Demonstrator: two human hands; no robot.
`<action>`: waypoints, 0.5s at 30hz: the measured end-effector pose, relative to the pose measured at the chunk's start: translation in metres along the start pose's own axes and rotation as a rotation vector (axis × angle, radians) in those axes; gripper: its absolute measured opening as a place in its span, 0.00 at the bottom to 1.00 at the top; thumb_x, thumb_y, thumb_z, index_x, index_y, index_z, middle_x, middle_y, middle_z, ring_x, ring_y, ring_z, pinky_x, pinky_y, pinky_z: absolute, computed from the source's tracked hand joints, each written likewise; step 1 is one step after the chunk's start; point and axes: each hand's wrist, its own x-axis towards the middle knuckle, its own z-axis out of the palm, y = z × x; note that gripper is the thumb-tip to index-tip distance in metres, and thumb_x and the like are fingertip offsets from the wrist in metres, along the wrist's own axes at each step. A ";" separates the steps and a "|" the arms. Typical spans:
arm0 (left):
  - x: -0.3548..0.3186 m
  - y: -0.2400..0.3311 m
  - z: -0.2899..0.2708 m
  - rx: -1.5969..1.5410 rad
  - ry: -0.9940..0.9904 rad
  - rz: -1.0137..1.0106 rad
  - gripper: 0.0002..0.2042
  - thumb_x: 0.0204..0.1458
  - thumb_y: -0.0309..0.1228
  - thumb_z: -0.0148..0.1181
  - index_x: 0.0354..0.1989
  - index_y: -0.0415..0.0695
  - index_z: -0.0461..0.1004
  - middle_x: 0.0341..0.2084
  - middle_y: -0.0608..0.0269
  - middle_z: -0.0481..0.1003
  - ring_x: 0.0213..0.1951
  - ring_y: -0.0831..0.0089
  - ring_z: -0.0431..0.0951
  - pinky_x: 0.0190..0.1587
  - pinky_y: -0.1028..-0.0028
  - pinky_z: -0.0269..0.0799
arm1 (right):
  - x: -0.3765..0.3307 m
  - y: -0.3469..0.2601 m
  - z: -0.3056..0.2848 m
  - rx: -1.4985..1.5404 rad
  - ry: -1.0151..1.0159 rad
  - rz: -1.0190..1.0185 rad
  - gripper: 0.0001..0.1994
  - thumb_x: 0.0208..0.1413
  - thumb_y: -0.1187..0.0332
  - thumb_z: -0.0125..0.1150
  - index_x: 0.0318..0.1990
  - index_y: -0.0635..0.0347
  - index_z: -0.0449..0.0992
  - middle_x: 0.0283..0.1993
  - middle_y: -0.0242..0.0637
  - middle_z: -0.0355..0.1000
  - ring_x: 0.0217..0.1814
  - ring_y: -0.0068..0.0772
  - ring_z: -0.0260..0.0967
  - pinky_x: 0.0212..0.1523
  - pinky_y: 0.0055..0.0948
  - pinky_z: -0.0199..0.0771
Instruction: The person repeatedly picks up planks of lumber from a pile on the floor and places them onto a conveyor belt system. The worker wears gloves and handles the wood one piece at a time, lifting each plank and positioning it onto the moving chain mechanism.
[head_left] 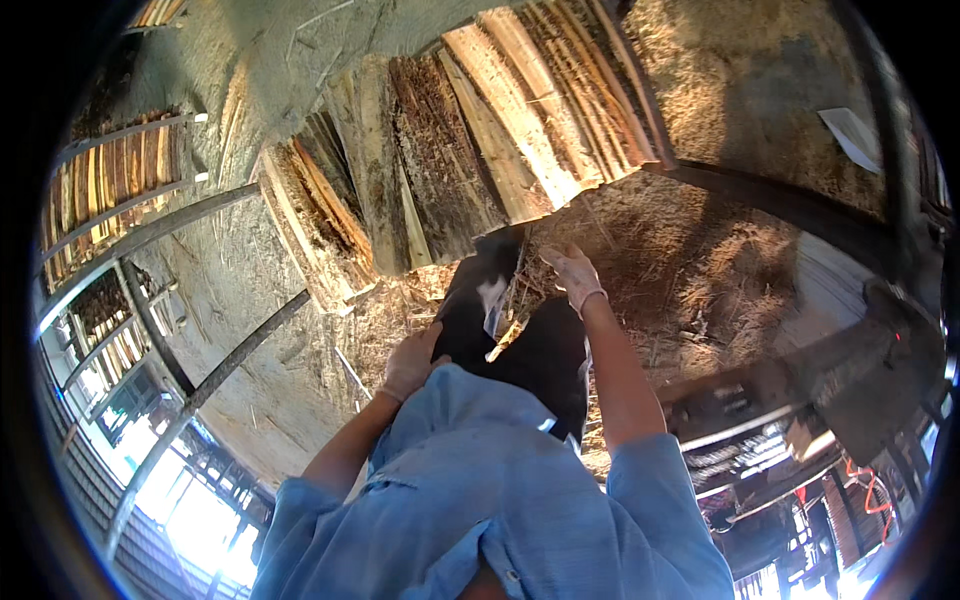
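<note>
A row of rough sawn boards (450,140), some with dark bark on them, lies side by side in front of me. My right hand (576,275) reaches out just short of the boards' near ends. Its fingers are stretched forward, and nothing shows in them. My left hand (408,362) lies against the side of my dark trousers (465,310), fingers apart and holding nothing. Both hands seem to be in thin pale gloves.
Sawdust and wood scraps (690,270) cover the floor to the right. A dark metal beam (780,205) runs right from the boards. Metal bars (250,340) stand at the left, with another stack of boards (115,185) beyond. Dark machinery (860,360) stands at the right.
</note>
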 end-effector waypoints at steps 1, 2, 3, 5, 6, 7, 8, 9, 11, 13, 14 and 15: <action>-0.001 0.002 -0.002 0.069 0.027 -0.011 0.37 0.52 0.47 0.67 0.68 0.43 0.64 0.49 0.43 0.75 0.50 0.47 0.78 0.54 0.53 0.74 | 0.030 0.010 0.001 0.036 -0.016 -0.007 0.47 0.60 0.78 0.60 0.77 0.66 0.29 0.72 0.57 0.61 0.74 0.42 0.62 0.69 0.31 0.65; 0.002 0.008 -0.006 0.112 0.015 -0.034 0.37 0.52 0.47 0.67 0.68 0.43 0.64 0.49 0.44 0.75 0.49 0.47 0.78 0.53 0.53 0.74 | 0.057 0.016 0.001 0.069 -0.033 -0.016 0.50 0.60 0.83 0.58 0.77 0.65 0.23 0.72 0.59 0.60 0.72 0.42 0.65 0.68 0.29 0.67; 0.007 0.017 -0.011 0.153 0.006 -0.060 0.37 0.52 0.47 0.67 0.68 0.42 0.64 0.48 0.45 0.75 0.48 0.48 0.78 0.53 0.53 0.74 | 0.079 0.018 0.013 0.093 0.058 -0.044 0.47 0.60 0.82 0.59 0.78 0.62 0.31 0.68 0.54 0.67 0.69 0.41 0.68 0.65 0.25 0.69; 0.015 0.027 -0.018 0.219 0.032 -0.110 0.36 0.52 0.47 0.66 0.67 0.43 0.65 0.47 0.47 0.74 0.48 0.49 0.77 0.52 0.53 0.74 | 0.122 0.020 0.031 0.105 0.160 -0.057 0.40 0.59 0.79 0.62 0.76 0.61 0.47 0.65 0.47 0.71 0.63 0.40 0.71 0.61 0.24 0.71; 0.020 0.027 -0.020 0.212 0.011 -0.139 0.36 0.51 0.46 0.66 0.67 0.43 0.65 0.47 0.47 0.74 0.49 0.49 0.77 0.52 0.53 0.73 | 0.136 0.024 0.034 0.133 0.184 -0.061 0.36 0.59 0.77 0.63 0.73 0.60 0.54 0.63 0.43 0.72 0.61 0.38 0.72 0.60 0.27 0.71; 0.025 0.028 -0.023 0.203 -0.004 -0.171 0.36 0.51 0.46 0.66 0.67 0.43 0.65 0.48 0.47 0.74 0.49 0.49 0.77 0.53 0.53 0.73 | 0.152 0.026 0.039 0.158 0.204 -0.068 0.32 0.59 0.74 0.64 0.70 0.59 0.60 0.61 0.40 0.73 0.59 0.37 0.72 0.59 0.29 0.71; 0.029 0.027 -0.026 0.197 -0.018 -0.200 0.36 0.51 0.46 0.66 0.67 0.43 0.65 0.48 0.47 0.74 0.50 0.49 0.76 0.53 0.53 0.73 | 0.163 0.029 0.041 0.206 0.198 -0.070 0.27 0.59 0.70 0.65 0.66 0.56 0.66 0.59 0.36 0.75 0.58 0.35 0.72 0.58 0.33 0.71; 0.034 0.025 -0.030 0.191 -0.022 -0.222 0.36 0.51 0.46 0.66 0.67 0.43 0.65 0.48 0.47 0.74 0.49 0.49 0.76 0.53 0.52 0.73 | 0.172 0.033 0.043 0.257 0.193 -0.075 0.23 0.59 0.66 0.66 0.61 0.54 0.72 0.57 0.33 0.76 0.57 0.33 0.72 0.57 0.38 0.70; 0.032 0.028 -0.032 0.164 -0.044 -0.260 0.36 0.51 0.46 0.65 0.67 0.43 0.65 0.49 0.47 0.74 0.49 0.49 0.76 0.53 0.52 0.73 | 0.175 0.041 0.042 0.227 0.221 -0.101 0.18 0.58 0.61 0.68 0.54 0.57 0.80 0.51 0.34 0.79 0.49 0.32 0.76 0.49 0.39 0.76; 0.035 0.028 -0.031 0.173 -0.033 -0.230 0.35 0.52 0.46 0.65 0.67 0.43 0.65 0.47 0.47 0.74 0.48 0.48 0.77 0.53 0.52 0.73 | 0.173 0.043 0.045 0.203 0.262 -0.129 0.17 0.58 0.66 0.69 0.53 0.61 0.81 0.50 0.34 0.80 0.45 0.30 0.76 0.49 0.33 0.76; 0.034 0.029 -0.032 0.178 -0.022 -0.210 0.35 0.52 0.46 0.64 0.66 0.42 0.65 0.47 0.46 0.74 0.48 0.48 0.77 0.53 0.52 0.72 | 0.173 0.045 0.041 0.192 0.282 -0.150 0.16 0.58 0.68 0.69 0.52 0.63 0.82 0.50 0.35 0.81 0.43 0.29 0.77 0.49 0.30 0.75; 0.033 0.029 -0.034 0.138 -0.034 -0.213 0.34 0.53 0.46 0.64 0.67 0.42 0.65 0.48 0.45 0.75 0.49 0.48 0.77 0.54 0.53 0.72 | 0.166 0.053 0.034 0.215 0.200 -0.135 0.17 0.57 0.66 0.71 0.51 0.66 0.82 0.48 0.38 0.81 0.44 0.29 0.76 0.49 0.29 0.76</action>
